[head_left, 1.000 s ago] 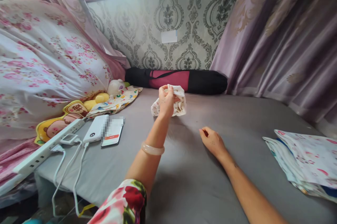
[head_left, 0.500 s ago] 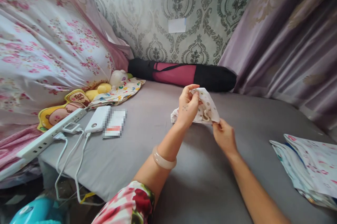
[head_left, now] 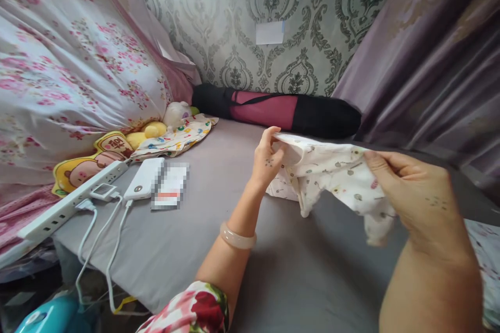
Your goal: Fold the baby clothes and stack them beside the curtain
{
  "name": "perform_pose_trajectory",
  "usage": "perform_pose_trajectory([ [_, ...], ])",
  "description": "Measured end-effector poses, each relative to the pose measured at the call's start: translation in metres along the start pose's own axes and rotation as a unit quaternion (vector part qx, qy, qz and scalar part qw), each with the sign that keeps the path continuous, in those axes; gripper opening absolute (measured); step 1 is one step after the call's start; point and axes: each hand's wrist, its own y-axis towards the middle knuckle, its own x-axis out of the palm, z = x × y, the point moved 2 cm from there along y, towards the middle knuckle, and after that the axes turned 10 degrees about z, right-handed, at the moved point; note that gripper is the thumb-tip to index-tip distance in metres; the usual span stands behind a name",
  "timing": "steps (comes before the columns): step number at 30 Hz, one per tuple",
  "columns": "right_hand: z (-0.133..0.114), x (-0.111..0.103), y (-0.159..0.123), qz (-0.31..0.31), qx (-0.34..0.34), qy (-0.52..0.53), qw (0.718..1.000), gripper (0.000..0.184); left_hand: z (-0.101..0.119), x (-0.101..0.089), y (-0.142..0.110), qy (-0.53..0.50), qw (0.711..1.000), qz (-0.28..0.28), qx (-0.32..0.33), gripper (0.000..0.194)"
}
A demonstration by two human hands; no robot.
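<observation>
Stretched between my two hands is a small white garment (head_left: 332, 169) with a scattered print, its kind not fully clear; it looks like baby clothing. My left hand (head_left: 267, 161) pinches its left upper corner between thumb and fingers. At the other end my right hand (head_left: 410, 187) grips the upper right edge, thumb on top, closer to the camera. The cloth's top edge is drawn nearly straight, and its lower parts hang down in loose flaps over the grey sheet (head_left: 219, 229). A pale bangle (head_left: 237, 237) circles my left wrist.
A long black and magenta bag (head_left: 261, 109) lies along the wall. On the left are a power strip (head_left: 74, 197) with cables, a white power bank (head_left: 145, 179), plush toys (head_left: 150, 135) and a patterned cloth (head_left: 183, 137). Folded cloths (head_left: 486, 260) lie at the right, partly behind my arm.
My right hand has moved right and toward the camera, pulling the bunched garment out wide. My left hand has shifted slightly left and still holds its corner.
</observation>
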Motion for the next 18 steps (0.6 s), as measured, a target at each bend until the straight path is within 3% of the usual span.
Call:
perform_pose_trajectory([
  [4, 0.008, 0.009, -0.003, -0.078, 0.055, 0.037, 0.995, 0.044, -0.018, 0.008, -0.005, 0.114, 0.992, -0.050, -0.008, 0.024],
  [8, 0.008, 0.007, -0.003, -0.108, 0.072, 0.051, 0.990, 0.045, -0.024, 0.017, -0.011, 0.150, 0.986, -0.064, -0.035, 0.014],
  [11, 0.011, -0.001, -0.001, -0.123, 0.094, 0.019, 0.988, 0.046, -0.020, 0.020, -0.014, 0.145, 0.983, -0.090, -0.068, 0.014],
  [14, 0.023, -0.008, 0.001, -0.188, 0.130, -0.010, 0.973, 0.051, -0.011, 0.020, -0.015, 0.138, 0.980, -0.111, -0.087, 0.012],
  [18, 0.042, -0.011, 0.003, -0.284, 0.145, -0.002, 0.948, 0.051, 0.003, 0.022, -0.020, 0.198, 0.976, -0.078, -0.042, 0.010],
])
